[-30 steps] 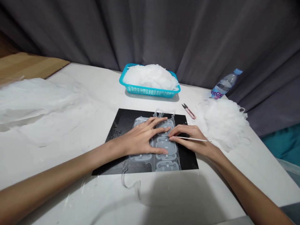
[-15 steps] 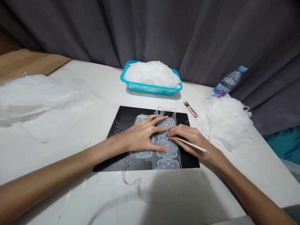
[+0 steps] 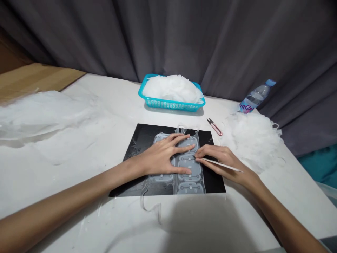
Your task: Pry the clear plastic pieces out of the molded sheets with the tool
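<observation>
A translucent sheet of moulded rounded panels (image 3: 191, 166) lies on a black mat (image 3: 214, 183). My left hand (image 3: 165, 154) rests flat on that sheet, its fingers spread across the panels. My right hand (image 3: 223, 158), at the sheet's right edge, pinches a thin white pen-like tool (image 3: 223, 164). The tip of the tool is hidden by my fingertips, close to the seam between two panels. From the sheet's lower left, a loose clear strip (image 3: 151, 209) curls over the mat's front edge onto the white table (image 3: 126, 225).
Behind the mat stands a turquoise basket (image 3: 171, 104) heaped with white translucent pieces. Pink-handled snips (image 3: 215, 127) lie right of it. A white translucent pile (image 3: 252, 140) and a water bottle (image 3: 256, 96) are farther right. Clear plastic sheets (image 3: 50, 119) spread on the left.
My right hand and the tool have shifted slightly right, away from my left fingertips. The left hand stays spread on the sheet. The whole view has moved a little.
</observation>
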Motion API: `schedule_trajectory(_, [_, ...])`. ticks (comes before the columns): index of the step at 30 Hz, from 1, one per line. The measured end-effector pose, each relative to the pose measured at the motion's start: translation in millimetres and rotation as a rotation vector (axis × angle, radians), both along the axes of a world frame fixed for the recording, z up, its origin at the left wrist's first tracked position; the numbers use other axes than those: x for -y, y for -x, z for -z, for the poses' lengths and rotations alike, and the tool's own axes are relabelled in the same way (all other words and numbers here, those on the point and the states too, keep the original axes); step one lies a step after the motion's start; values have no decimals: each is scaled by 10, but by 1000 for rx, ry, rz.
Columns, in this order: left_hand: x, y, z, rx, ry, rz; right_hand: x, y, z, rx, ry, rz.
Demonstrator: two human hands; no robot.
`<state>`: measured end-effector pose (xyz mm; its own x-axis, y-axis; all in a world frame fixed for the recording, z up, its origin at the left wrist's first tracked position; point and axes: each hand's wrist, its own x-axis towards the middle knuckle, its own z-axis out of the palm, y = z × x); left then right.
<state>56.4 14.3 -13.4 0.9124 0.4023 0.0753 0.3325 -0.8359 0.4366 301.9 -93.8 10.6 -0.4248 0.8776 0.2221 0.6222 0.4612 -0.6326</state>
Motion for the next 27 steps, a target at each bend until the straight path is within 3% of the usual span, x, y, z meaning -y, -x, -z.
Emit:
schedule_trajectory(10, [3, -10, -1, 20, 8, -2, -54, 34, 131, 140, -248, -64])
schedule_trajectory(18, [-17, -5, 53, 36, 4, 20, -113, 98, 330, 408, -658, -4])
schedule_trajectory(24, [1, -22, -13, -64, 72, 8, -90, 139, 339, 457, -625, -25])
schedule_trajectory(27, [6, -41, -33, -111, 120, -10, -104, 194, 322, 351, -581, 65])
